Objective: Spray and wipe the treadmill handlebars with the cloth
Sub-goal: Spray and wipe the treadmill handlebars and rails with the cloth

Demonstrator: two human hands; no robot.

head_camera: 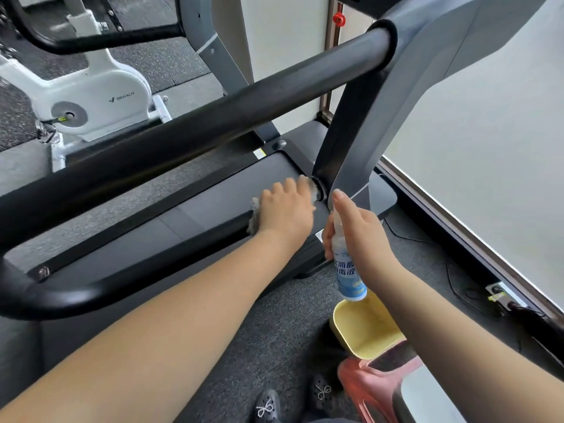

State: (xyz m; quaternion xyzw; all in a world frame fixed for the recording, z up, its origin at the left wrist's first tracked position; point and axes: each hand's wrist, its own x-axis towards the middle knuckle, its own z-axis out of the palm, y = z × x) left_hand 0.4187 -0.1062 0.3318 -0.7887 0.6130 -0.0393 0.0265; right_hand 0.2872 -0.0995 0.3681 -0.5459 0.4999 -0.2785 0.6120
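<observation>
The left hand lies palm-down on a grey cloth, fingers curled over it and pressing it around the lower handlebar, close to where that bar meets the grey upright toward 1 o'clock. The cloth shows only as tufts at the hand's 9 o'clock edge and at the fingertips, so how much of the bar it wraps is probably hidden.

The right hand grips a spray bottle upright, forefinger raised over the nozzle, just beside the left hand at its 3 o'clock. The upper handlebar runs well above both.

The wiping step looks to be in hand on the lower bar's far end. The next move likely calls for drawing the cloth back along the bar toward 7 o'clock, then aiming the nozzle at the upper bar. A yellow tub sits on the floor at 5 o'clock.
</observation>
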